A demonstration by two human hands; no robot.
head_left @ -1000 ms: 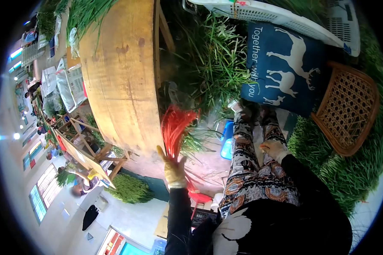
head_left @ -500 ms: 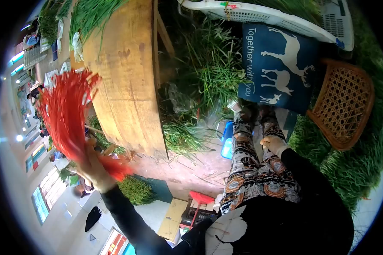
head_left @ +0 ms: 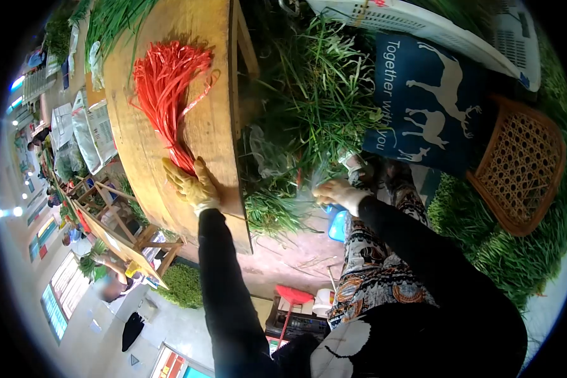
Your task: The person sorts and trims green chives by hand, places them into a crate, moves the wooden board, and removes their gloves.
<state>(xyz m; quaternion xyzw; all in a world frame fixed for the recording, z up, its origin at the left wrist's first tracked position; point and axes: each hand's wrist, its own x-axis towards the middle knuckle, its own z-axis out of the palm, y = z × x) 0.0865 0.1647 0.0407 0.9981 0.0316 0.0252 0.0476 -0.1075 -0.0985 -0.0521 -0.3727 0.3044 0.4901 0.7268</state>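
A bundle of red strips (head_left: 169, 85) lies fanned out on the wooden table (head_left: 201, 135). My left hand (head_left: 194, 186), in a pale yellow glove, is at the narrow end of the bundle, with the strips between thumb and fingers. My right hand (head_left: 341, 194), gloved too, is beyond the table's edge, above my legs, beside loose green stalks (head_left: 274, 208) and clear plastic (head_left: 264, 151). Its fingers are curled together, and what they hold is too small to tell.
Long green leaves (head_left: 116, 25) lie on the table's far end. A blue cushion (head_left: 422, 97), a woven chair back (head_left: 520, 167) and a white crate (head_left: 416, 28) are at the upper right. A person (head_left: 113, 280) is by another table (head_left: 116, 236) at the left.
My left hand has swung the red bundle from beside the table out to the left, then back onto the tabletop. My right hand has moved from my lap up and left.
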